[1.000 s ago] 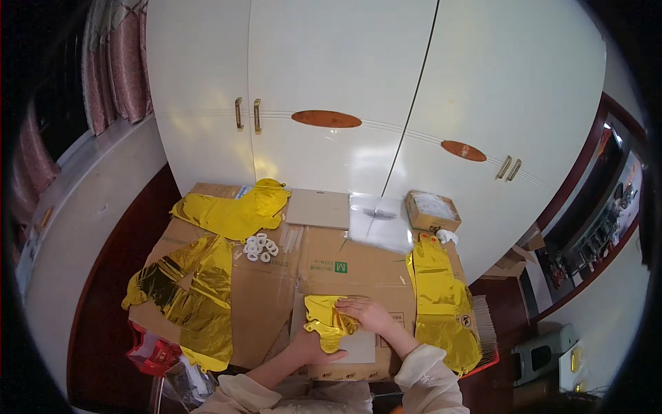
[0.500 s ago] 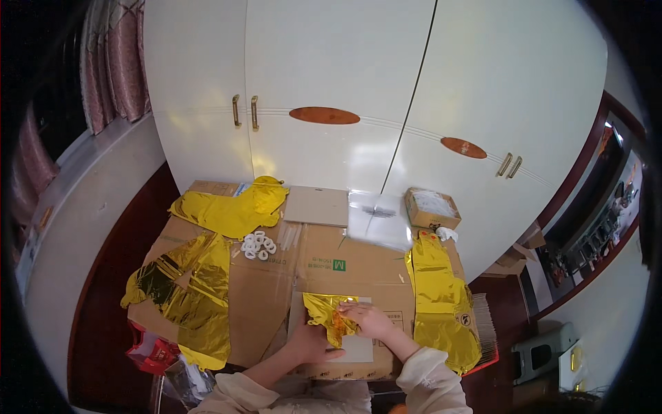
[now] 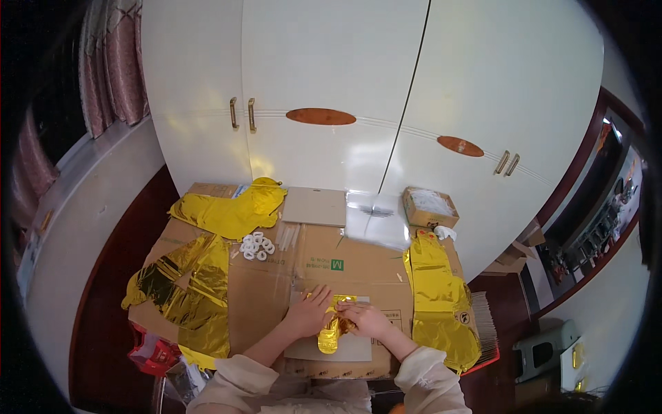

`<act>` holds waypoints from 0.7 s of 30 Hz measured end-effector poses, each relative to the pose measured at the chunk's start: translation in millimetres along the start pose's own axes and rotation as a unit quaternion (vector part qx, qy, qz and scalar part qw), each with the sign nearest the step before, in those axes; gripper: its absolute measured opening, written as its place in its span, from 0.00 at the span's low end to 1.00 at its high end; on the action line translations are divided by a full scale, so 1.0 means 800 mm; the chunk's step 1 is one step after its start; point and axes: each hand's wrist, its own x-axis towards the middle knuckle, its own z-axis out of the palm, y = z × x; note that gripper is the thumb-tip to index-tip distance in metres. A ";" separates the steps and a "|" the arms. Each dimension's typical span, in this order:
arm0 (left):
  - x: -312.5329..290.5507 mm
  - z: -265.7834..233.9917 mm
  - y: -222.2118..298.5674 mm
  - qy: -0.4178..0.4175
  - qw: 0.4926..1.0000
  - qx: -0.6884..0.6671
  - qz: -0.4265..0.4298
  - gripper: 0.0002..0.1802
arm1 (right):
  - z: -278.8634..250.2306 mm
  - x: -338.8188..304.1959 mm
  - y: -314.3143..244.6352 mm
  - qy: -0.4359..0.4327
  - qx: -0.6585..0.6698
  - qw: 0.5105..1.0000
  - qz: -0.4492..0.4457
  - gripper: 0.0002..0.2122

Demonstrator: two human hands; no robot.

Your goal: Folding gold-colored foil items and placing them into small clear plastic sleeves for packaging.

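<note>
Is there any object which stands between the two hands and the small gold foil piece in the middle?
Nothing visible does. The left hand and the right hand both appear to touch the small gold foil piece, over the grey board. The larger gold foil piece lies apart, to the right.

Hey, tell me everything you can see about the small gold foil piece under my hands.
The gold foil piece looks thin, shiny and crinkled, apparently folded, with a rounded end toward you and darker amber reflections at its right. It lies on a pale board. Your left hand rests across its left side; your right hand's fingers touch its right. They hide its full outline.
</note>
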 end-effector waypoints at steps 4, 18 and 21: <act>-0.002 0.014 0.007 -0.054 0.998 0.041 -0.016 0.34 | -0.004 0.000 0.001 -0.009 0.012 1.000 0.000 0.21; -0.005 0.018 0.007 -0.037 0.999 0.031 -0.022 0.36 | 0.018 0.027 -0.033 0.029 -0.121 0.986 0.111 0.27; -0.005 0.011 0.006 -0.075 0.997 0.001 -0.034 0.38 | 0.017 0.016 -0.035 0.013 -0.125 0.983 0.133 0.29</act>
